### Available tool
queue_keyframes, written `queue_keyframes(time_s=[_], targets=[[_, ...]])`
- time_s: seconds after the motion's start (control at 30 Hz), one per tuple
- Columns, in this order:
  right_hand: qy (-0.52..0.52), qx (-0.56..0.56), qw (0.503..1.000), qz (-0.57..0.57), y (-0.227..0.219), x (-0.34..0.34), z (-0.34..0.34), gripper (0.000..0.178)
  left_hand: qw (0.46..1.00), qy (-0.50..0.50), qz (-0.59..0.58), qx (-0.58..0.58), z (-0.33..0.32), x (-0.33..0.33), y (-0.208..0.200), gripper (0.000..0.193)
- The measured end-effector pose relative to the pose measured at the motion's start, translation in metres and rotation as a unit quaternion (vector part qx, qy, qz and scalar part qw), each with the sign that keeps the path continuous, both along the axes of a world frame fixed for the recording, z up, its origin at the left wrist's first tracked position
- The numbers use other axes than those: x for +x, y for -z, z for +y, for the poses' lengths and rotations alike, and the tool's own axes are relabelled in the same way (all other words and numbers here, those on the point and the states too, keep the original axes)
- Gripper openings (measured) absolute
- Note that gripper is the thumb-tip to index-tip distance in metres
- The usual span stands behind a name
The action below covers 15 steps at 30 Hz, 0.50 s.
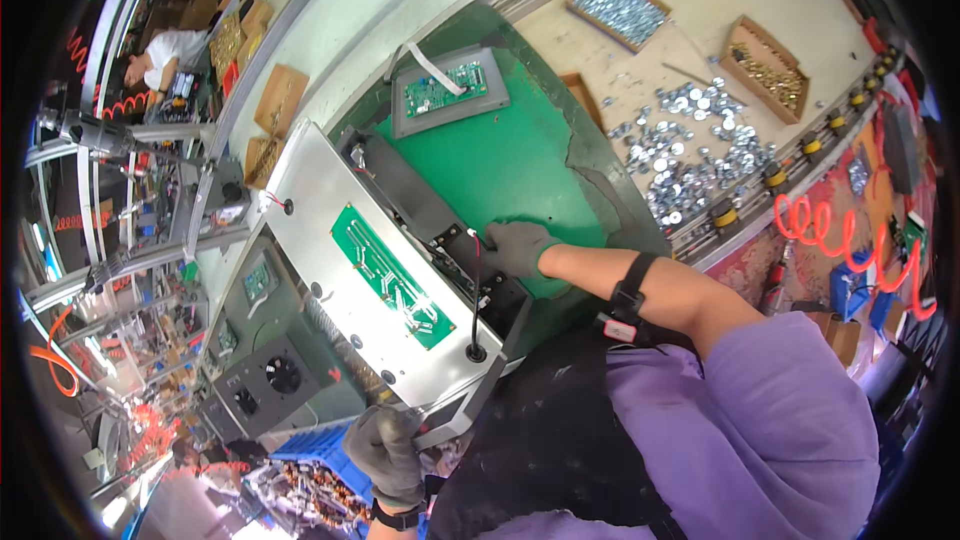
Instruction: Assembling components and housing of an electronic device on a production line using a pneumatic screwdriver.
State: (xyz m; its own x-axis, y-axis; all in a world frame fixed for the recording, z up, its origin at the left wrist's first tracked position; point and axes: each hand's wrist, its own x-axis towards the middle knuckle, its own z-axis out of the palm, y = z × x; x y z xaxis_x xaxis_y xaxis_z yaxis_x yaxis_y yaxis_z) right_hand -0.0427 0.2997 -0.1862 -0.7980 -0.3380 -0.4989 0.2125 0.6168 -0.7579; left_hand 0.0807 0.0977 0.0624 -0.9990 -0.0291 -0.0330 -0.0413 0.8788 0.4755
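Note:
A metal equipment housing [318,202] with a silver panel and dark side walls lies at an angle before me. A green circuit board [392,278] is set in the silver panel. My right hand [520,248], in a grey glove, is at the housing's dark inner side with bent, closed fingers. Beside its fingertips a black cable [477,285] rises from a grommet; what they pinch is hidden. My left hand [385,452], also gloved, is curled into a fist against the housing's near corner. Whatever is inside that fist cannot be made out.
A grey plate with a circuit board [440,90] lies on the green mat [480,165]. Loose metal fasteners [690,145] and boxes of small parts [618,8] are to the right. A dark fan panel [262,385] lies left; a blue crate [318,448] stands near my left hand.

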Motion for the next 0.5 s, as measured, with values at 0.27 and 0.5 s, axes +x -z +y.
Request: queue_keyframes(time_s=[0.27,0.5], targets=[[0.291,-0.321,0.901,0.024,-0.09,0.002,0.108,0.035,0.965,0.252,0.007,0.068,0.092,-0.021,-0.011,0.033],[0.151,-0.146,0.934,0.288,-0.108,0.001,0.14,0.051,0.941,0.175,-0.102,0.272,0.089,-0.067,0.007,0.019]])
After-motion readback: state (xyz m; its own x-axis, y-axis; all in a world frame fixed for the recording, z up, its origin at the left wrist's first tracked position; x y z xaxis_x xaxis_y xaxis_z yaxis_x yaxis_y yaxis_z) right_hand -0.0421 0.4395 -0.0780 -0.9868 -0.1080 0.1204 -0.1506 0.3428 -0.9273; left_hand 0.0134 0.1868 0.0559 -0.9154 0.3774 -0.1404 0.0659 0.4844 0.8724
